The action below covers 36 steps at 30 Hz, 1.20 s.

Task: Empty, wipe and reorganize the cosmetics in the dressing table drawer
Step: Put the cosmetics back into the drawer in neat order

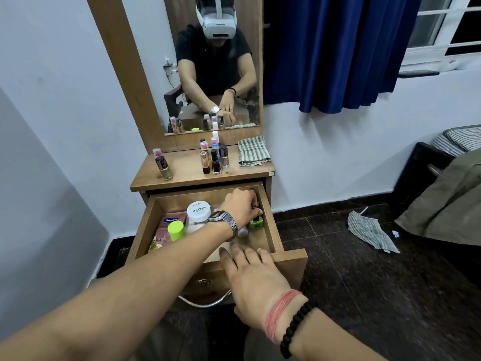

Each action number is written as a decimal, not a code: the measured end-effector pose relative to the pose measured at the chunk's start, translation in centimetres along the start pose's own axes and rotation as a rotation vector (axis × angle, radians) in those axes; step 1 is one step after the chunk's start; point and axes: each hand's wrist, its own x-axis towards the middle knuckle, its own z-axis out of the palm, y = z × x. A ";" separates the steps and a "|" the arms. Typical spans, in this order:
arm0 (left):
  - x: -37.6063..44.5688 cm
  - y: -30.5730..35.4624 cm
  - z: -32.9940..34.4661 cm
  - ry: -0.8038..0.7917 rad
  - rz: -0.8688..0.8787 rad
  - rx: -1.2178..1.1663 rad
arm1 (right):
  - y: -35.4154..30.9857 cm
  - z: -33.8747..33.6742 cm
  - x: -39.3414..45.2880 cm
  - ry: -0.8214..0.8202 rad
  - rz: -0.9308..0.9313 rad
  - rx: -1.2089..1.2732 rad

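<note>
The wooden drawer (276, 230) of the dressing table stands pulled out. Inside lie a white nail polish remover tub (198, 211), a pink Vaseline pouch (170, 225), a lime-capped bottle (176, 230) and a green nail polish bottle (256, 223). My left hand (240, 207), with a metal watch on the wrist, reaches into the drawer's back right corner and pinches a small dark item just above the green bottle. My right hand (253, 277) rests with straight fingers on the drawer's front edge. Several small bottles (214, 158) stand on the tabletop.
A folded checked cloth (253, 151) lies at the tabletop's right, below the mirror (216, 74). One bottle (163, 166) stands apart at the tabletop's left. A striped cloth (369, 231) lies on the dark floor, with a bed at the far right and a blue curtain behind.
</note>
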 end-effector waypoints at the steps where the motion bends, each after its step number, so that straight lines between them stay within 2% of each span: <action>1: 0.1 0.0 0.2 0.005 0.004 0.006 | 0.0 0.0 0.0 -0.002 -0.002 -0.002; 10: -0.3 -0.1 0.0 0.032 0.046 0.087 | 0.1 -0.2 -0.3 -0.013 -0.009 -0.014; 15: -0.3 -1.4 -4.2 0.213 0.131 0.049 | 0.0 -0.3 -0.4 -0.022 -0.018 -0.022; 21: 1.8 -6.3 -10.5 0.485 -0.023 -0.035 | -0.1 -0.3 -0.4 -0.021 -0.012 -0.011; 23: 2.5 -7.6 -11.1 0.483 -0.047 -0.010 | -0.2 -0.3 -0.4 -0.016 -0.009 -0.006; 29: 3.9 -9.1 -10.7 0.304 -0.027 0.132 | -0.1 -0.1 -0.3 -0.015 -0.011 -0.010; 36: 4.2 -9.3 -10.0 0.330 0.003 0.125 | 0.0 0.0 -0.2 -0.006 -0.017 0.001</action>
